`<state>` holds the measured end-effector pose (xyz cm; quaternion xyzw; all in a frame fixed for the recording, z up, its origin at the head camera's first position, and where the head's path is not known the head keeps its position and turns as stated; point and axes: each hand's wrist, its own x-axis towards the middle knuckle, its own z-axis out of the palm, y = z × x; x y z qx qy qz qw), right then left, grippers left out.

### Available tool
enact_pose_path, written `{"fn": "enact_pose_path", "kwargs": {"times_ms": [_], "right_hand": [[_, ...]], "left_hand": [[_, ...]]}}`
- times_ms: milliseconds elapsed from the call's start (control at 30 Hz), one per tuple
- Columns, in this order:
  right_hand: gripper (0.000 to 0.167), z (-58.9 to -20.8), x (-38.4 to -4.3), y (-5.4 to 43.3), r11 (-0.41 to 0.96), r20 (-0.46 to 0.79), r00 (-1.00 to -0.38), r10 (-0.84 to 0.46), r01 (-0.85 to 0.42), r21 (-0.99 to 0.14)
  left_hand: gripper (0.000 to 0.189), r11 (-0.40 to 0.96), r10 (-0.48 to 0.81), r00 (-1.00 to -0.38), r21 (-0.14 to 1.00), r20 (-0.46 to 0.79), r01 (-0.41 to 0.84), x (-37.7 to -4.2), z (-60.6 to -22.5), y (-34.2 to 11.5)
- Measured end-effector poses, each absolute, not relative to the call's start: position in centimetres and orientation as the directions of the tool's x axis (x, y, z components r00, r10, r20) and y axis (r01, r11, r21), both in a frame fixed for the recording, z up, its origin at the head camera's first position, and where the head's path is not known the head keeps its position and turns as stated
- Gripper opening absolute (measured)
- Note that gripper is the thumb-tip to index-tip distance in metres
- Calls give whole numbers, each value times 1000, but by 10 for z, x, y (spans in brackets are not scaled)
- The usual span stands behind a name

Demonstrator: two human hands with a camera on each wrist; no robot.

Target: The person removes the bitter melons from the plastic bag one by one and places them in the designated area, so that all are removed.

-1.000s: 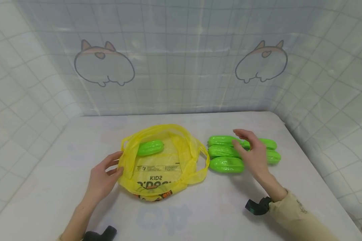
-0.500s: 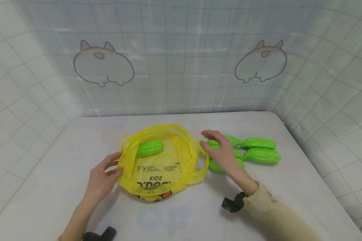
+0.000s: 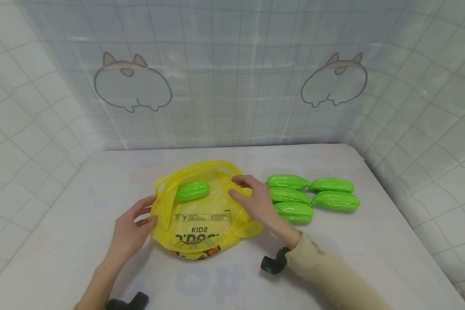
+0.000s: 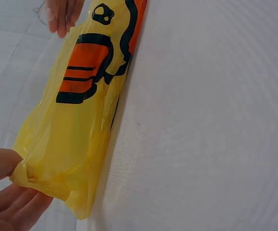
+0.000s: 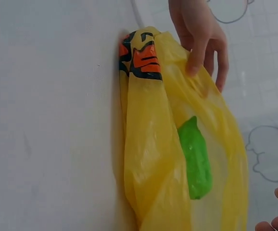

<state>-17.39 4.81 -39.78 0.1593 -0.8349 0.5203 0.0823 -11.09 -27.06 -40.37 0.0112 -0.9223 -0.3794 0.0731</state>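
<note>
A yellow plastic bag (image 3: 213, 241) with dark lettering and an orange-and-black print lies with its mouth spread wide. Inside it rests one bright green, ridged bitter melon (image 3: 193, 190), also visible in the right wrist view. My left hand (image 3: 131, 226) holds the bag's left side, its thumb and fingers around the thin plastic in the left wrist view. Over the bag's right rim hovers my right hand (image 3: 253, 198), fingers loosely bent and nothing in them. Several more glossy bitter melons (image 3: 294, 212) lie in two columns to the right of the bag.
Everything lies on a white table (image 3: 201, 284). A tiled-pattern curtain (image 3: 232, 86) with cartoon animal drawings stands along the back, with similar sheets at both sides. Dark wrist cameras (image 3: 273, 265) are strapped on both wrists.
My right hand has moved left, from above the bitter melons to over the bag's right rim, uncovering them. The left hand and the bitter melon in the bag have stayed put.
</note>
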Motion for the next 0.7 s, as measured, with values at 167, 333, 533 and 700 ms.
{"fn": "enact_pose_path", "kwargs": {"times_ms": [167,333,533,700], "right_hand": [[39,-403,-178,33,423,263,-948,-182,-317,-849],[45,-410,-182,19,415,215,-954,-208,-285,-864],[52,-422,-189,4,393,162,-952,-258,-257,-883],[56,-428,-193,-5,425,134,-956,-262,-239,-873]], "left_hand": [[54,714,-75,-989,699,127,35,-111,-403,-271],[54,715,-74,-988,698,135,41,-111,-403,-271],[53,715,-76,-987,698,139,43,-111,-403,-271],[53,713,-76,-988,699,138,43,-110,-405,-271]]}}
